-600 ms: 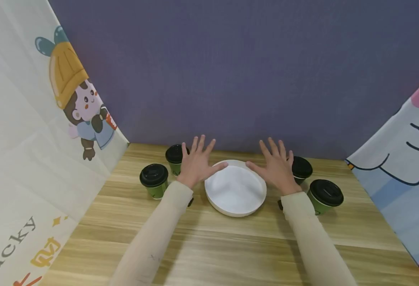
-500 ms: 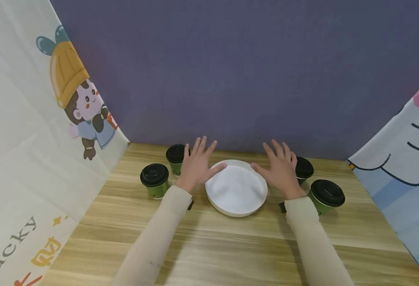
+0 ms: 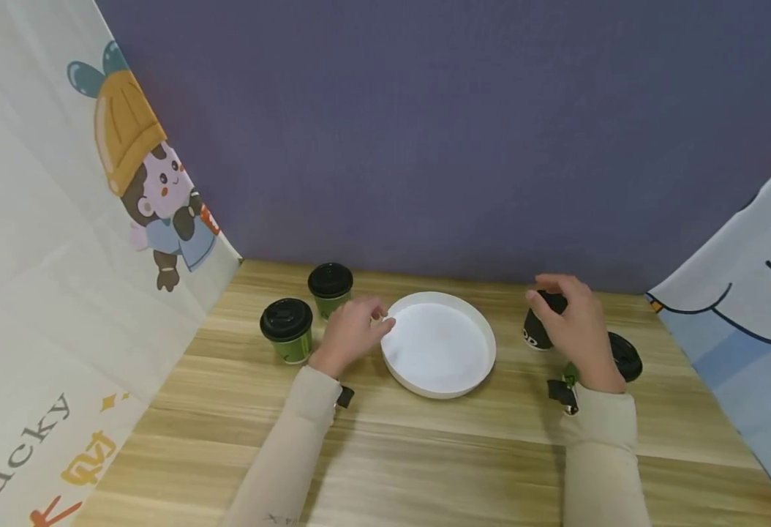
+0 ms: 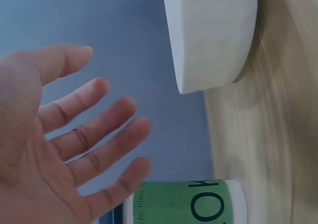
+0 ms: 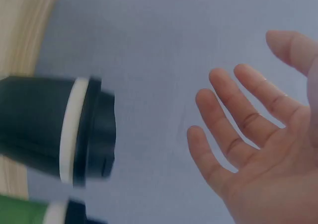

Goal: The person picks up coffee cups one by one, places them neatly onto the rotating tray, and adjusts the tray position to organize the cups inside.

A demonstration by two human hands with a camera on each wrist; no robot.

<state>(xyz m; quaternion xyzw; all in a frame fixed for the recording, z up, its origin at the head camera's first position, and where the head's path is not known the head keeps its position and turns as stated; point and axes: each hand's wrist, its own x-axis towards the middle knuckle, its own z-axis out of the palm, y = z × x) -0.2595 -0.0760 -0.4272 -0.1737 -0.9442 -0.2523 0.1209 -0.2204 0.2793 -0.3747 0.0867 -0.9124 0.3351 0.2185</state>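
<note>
My left hand point(image 3: 351, 333) hovers between the white round dish point(image 3: 438, 351) and two green paper cups with black lids, the near-left cup point(image 3: 292, 345) and the far-left cup point(image 3: 330, 285). Its loosely bent fingers hold nothing; in the left wrist view the palm is bare beside a green cup point(image 4: 174, 204). Above the right-hand cups is my right hand point(image 3: 579, 337), thumb and fingers spread apart. It partly covers a black cup point(image 3: 535, 329) and a green cup with a black lid point(image 3: 625, 357). The right wrist view shows a gap between these fingers and the black cup point(image 5: 35, 124).
A wood-grain table point(image 3: 425, 454) carries everything. Behind it stands a plain purple-blue backdrop point(image 3: 425, 146). Printed cloths hang at the sides, a left cloth point(image 3: 30, 219) with a cartoon figure and a right cloth point(image 3: 741, 293).
My right hand has moved right and nearer to me, away from the dish. The left hand has drawn back slightly, and its fingers are more bent. The dish and cups keep their places.
</note>
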